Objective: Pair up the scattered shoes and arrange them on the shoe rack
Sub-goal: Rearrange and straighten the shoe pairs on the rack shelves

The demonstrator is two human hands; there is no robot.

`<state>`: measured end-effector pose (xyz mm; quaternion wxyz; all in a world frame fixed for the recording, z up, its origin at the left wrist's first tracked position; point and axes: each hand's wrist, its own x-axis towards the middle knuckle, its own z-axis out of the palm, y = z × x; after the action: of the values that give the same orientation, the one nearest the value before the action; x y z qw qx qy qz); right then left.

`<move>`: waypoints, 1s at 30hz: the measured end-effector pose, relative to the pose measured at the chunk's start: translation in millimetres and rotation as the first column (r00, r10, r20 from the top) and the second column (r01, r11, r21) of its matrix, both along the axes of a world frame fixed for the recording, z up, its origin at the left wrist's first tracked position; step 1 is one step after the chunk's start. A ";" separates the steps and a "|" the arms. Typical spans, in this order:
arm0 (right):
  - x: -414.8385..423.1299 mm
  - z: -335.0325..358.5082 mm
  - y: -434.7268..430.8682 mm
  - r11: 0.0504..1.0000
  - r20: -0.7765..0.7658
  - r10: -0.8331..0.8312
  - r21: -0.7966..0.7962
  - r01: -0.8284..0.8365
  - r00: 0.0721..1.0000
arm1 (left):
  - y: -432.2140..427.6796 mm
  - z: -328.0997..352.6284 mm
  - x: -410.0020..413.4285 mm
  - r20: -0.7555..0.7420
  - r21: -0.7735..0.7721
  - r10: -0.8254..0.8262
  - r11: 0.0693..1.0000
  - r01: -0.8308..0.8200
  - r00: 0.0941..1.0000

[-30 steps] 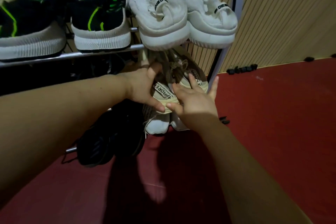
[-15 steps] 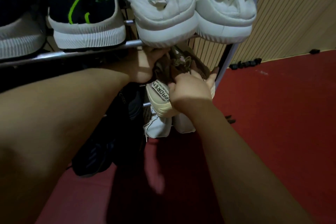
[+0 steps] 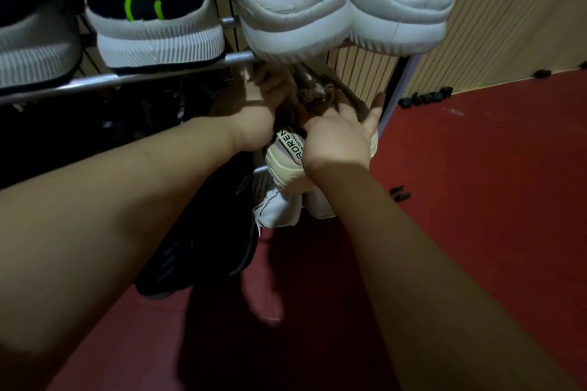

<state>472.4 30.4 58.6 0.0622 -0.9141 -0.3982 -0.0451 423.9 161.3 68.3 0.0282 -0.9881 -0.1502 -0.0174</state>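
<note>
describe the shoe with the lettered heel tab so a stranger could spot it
Find the shoe rack and look under the white sneakers. On the middle shelf, between both hands, sits the beige shoe. Only it has brown laces and a black-lettered heel strip.

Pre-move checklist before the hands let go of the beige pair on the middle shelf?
1. Left hand on the beige shoes: ok, reaches in at their left side.
2. Right hand on them: ok, over the heel.
3. Heels on the middle rail: ok.
4. Toes supported at the back: cannot tell, hidden.
5. Clearance under the white shoes: cannot tell.
6. Pair aligned: cannot tell, right shoe covered.
</note>
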 end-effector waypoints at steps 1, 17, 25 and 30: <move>-4.5 -5.6 -3.0 0.994 0.070 -0.019 0.112 0.011 0.997 | -1.2 0.2 -3.5 0.012 0.006 0.001 1.000 -0.001 1.000; 12.9 23.1 -23.7 0.999 -0.137 0.039 0.011 -0.038 0.990 | -33.3 2.7 -41.7 -0.203 -0.255 0.029 0.964 -0.081 0.979; 28.6 16.9 31.2 0.997 -0.111 0.063 -0.038 -0.067 0.992 | -36.5 1.8 -54.2 -0.266 -0.260 0.034 0.960 -0.106 0.963; 21.1 17.2 28.0 0.982 0.000 0.187 0.032 -0.187 0.982 | -35.5 -5.0 -53.0 -0.214 -0.275 0.030 0.957 -0.090 0.976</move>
<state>493.5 58.4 75.8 0.0812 -0.8716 -0.4813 -0.0441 370.9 125.8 63.4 -0.0973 -0.9733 -0.1775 0.1083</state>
